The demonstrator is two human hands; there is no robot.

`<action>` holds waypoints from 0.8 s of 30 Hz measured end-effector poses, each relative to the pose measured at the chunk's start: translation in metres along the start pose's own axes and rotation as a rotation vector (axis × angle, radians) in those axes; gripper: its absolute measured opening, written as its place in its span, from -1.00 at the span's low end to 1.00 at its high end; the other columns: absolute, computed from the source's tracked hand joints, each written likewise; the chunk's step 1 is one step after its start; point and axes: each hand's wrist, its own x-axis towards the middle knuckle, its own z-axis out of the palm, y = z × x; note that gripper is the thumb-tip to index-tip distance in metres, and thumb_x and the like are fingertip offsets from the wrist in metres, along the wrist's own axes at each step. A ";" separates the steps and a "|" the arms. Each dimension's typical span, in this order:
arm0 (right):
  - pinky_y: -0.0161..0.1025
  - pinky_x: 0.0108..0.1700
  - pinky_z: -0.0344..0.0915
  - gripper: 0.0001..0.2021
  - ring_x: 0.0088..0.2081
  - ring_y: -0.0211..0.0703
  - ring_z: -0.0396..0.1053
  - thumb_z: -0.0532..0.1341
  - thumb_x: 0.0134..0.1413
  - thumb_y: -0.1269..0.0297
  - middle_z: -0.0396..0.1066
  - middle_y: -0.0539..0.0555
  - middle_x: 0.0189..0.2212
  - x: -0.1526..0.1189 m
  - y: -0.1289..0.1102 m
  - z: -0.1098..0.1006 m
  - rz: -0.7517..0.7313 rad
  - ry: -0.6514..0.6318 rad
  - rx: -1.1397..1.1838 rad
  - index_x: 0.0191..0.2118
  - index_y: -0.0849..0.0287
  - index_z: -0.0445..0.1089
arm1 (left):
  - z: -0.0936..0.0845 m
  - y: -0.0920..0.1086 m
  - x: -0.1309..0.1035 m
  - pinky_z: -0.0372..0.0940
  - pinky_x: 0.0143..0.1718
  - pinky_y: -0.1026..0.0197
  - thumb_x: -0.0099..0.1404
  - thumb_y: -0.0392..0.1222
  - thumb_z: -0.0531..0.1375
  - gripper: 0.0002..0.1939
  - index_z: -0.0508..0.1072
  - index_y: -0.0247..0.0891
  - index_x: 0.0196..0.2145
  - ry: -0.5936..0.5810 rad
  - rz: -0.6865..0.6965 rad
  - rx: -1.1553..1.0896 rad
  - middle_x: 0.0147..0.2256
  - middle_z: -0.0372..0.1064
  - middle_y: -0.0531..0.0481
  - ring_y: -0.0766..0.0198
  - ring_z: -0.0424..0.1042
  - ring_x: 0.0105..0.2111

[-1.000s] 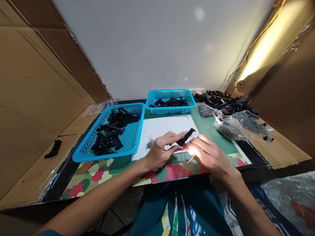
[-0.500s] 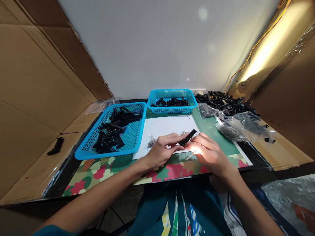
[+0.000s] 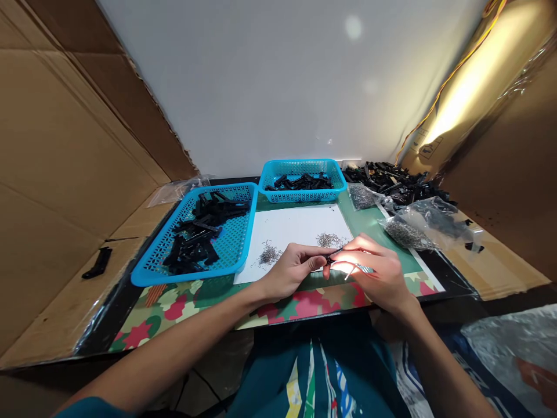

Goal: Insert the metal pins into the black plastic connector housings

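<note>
My left hand (image 3: 292,270) is closed on a black plastic part (image 3: 329,259), pinching it between thumb and fingers. The fingers hide most of that part. Facing it, my right hand (image 3: 375,268) is closed, its fingertips against the far end of the part. A thin, pale, rod-like tool (image 3: 349,273) sticks out below the right fingers, in bright light; its kind is not clear. Just beyond the hands, on a white sheet (image 3: 296,223), lie two heaps of tiny metal springs or wire pieces, a left heap (image 3: 268,254) and a right heap (image 3: 329,239).
A blue basket (image 3: 250,232) of black parts stands at the left, another blue basket (image 3: 304,196) at the back. Loose black parts (image 3: 391,180) are piled back right. Plastic bags of metal pieces (image 3: 407,232) lie at the right. Cardboard walls (image 3: 56,128) flank the table.
The black part, tilted up between my hands before, is now lower and mostly covered by fingers. My right hand has shifted slightly right and turned over the part.
</note>
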 end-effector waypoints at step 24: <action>-0.19 -0.03 0.41 -0.72 -0.08 -0.08 0.45 0.07 0.48 0.35 0.46 0.11 -0.10 -0.021 -0.006 -0.018 0.357 -0.352 0.009 0.02 0.02 0.53 | 0.001 -0.013 -0.002 0.26 -0.07 0.12 0.38 -0.21 0.35 -0.88 0.58 -0.23 -0.13 -0.005 0.304 0.691 -0.21 0.62 0.00 0.17 0.52 -0.17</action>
